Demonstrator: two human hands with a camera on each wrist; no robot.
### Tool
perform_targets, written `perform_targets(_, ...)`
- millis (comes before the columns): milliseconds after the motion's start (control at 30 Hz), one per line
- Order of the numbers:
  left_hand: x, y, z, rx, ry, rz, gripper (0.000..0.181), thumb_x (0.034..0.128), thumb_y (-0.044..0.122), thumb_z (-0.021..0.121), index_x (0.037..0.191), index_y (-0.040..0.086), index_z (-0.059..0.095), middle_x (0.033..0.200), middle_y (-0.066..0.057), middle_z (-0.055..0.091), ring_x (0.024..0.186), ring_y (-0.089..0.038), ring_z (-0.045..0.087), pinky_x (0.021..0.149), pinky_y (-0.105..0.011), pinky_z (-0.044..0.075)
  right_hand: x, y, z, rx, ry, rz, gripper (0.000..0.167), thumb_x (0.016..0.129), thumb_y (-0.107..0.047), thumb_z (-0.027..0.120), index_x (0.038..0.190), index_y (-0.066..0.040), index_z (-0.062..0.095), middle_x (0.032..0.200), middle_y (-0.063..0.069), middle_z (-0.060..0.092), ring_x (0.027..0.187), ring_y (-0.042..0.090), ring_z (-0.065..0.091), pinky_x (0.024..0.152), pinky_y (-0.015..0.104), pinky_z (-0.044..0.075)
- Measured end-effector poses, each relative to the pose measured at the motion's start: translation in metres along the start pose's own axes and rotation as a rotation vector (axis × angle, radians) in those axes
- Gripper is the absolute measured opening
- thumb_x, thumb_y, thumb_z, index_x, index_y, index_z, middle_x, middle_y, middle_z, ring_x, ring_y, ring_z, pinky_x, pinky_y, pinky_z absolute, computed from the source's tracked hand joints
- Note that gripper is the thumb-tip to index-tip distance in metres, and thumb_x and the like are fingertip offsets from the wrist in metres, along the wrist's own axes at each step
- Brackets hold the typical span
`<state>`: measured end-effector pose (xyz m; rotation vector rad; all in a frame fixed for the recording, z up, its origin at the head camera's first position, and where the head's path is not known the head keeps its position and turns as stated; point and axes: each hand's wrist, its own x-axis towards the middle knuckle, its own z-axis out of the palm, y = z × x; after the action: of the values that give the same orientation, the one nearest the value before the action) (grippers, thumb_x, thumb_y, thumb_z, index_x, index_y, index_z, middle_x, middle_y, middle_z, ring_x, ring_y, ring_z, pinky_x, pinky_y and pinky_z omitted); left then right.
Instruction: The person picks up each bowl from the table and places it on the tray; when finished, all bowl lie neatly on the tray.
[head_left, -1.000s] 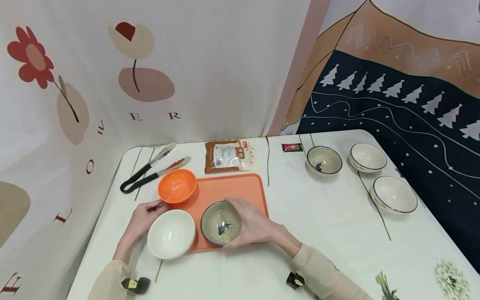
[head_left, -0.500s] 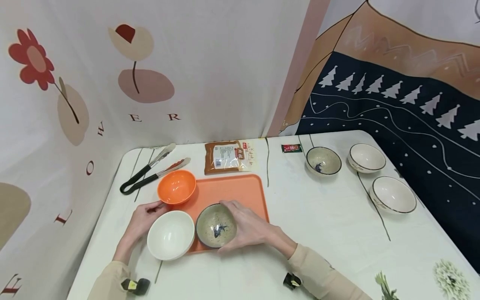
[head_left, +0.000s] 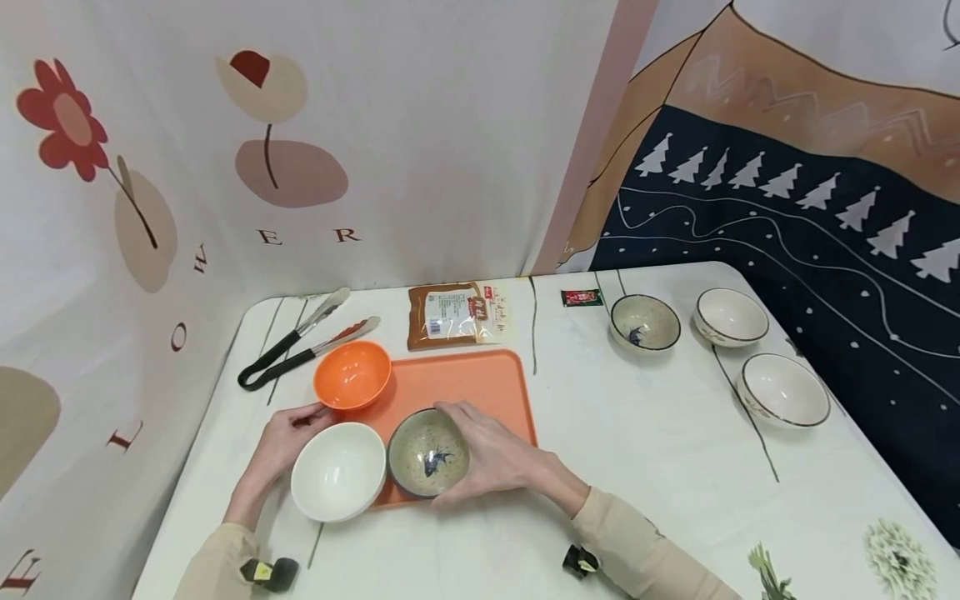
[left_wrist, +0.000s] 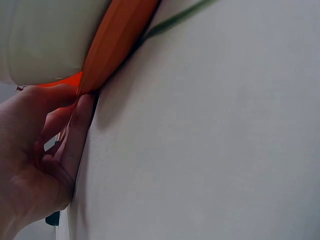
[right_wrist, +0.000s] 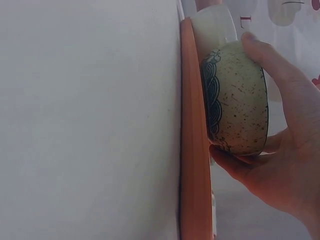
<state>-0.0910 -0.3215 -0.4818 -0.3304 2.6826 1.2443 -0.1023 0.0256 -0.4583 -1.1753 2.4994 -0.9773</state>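
On the orange tray [head_left: 480,375], my right hand [head_left: 491,450] grips a speckled grey bowl [head_left: 427,454] with a blue fish inside. Its fingers and thumb curve round the right side of the bowl, as the right wrist view shows. Left of it, close to the speckled bowl's rim, a white bowl [head_left: 339,472] sits over the tray's left front corner. An orange bowl [head_left: 352,375] stands at the back left corner. My left hand [head_left: 283,442] pinches the tray's left edge between these two bowls; its fingertips [left_wrist: 85,107] are partly hidden in the head view.
Black-handled tongs [head_left: 288,350] lie back left. Behind the tray is a brown food packet [head_left: 453,315], with a small red sachet [head_left: 581,297] farther right. A second speckled bowl [head_left: 645,323] and two white dark-rimmed bowls [head_left: 731,317] stand on the right of the table.
My right hand has shifted the speckled bowl a little left and towards me, closer to the white bowl. The left hand has stayed in place.
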Motion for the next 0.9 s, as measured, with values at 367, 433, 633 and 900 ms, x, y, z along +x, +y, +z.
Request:
perform_targets(367,-0.001,0.002,0.001,0.003,-0.003,0.000,0.051,0.1014,0.027,0.061,0.141,-0.004,0.054,0.121,-0.025,0.070,0.098,-0.015,0.064,0.074,-0.014,0.050,-0.001,0.001,0.002,-0.007,0.006,0.018,0.125,0.064,-0.056,0.091,0.159,-0.007,0.025,0.145,0.008,0.049,0.125,0.020,0.057,0.103,0.041,0.051)
perform_targets(433,-0.001,0.002,0.001,0.006,0.000,0.000,0.051,0.1014,0.028,0.061,0.141,-0.004,0.054,0.121,-0.025,0.070,0.098,-0.016,0.064,0.074,-0.014,0.050,0.000,0.001,0.001,-0.012,0.008,0.026,0.126,0.065,-0.057,0.091,0.159,-0.008,0.024,0.146,0.009,0.048,0.125,0.020,0.057,0.103,0.042,0.051)
perform_targets(633,0.000,0.001,0.001,0.005,0.001,-0.001,0.054,0.1015,0.032,0.062,0.141,-0.004,0.053,0.120,-0.024,0.070,0.099,-0.018,0.065,0.073,-0.015,0.050,0.004,0.000,0.000,-0.018,0.003,0.053,0.128,0.066,-0.062,0.088,0.161,-0.008,0.021,0.149,0.009,0.046,0.127,0.020,0.055,0.105,0.043,0.049)
perform_targets(900,0.001,-0.001,0.001,0.003,0.006,-0.006,0.054,0.1013,0.033,0.062,0.140,-0.004,0.054,0.117,-0.023,0.071,0.095,-0.014,0.063,0.072,-0.016,0.051,0.010,0.000,0.000,-0.008,0.014,0.061,0.130,0.067,-0.063,0.088,0.161,-0.005,0.019,0.150,0.012,0.045,0.128,0.022,0.055,0.107,0.042,0.049)
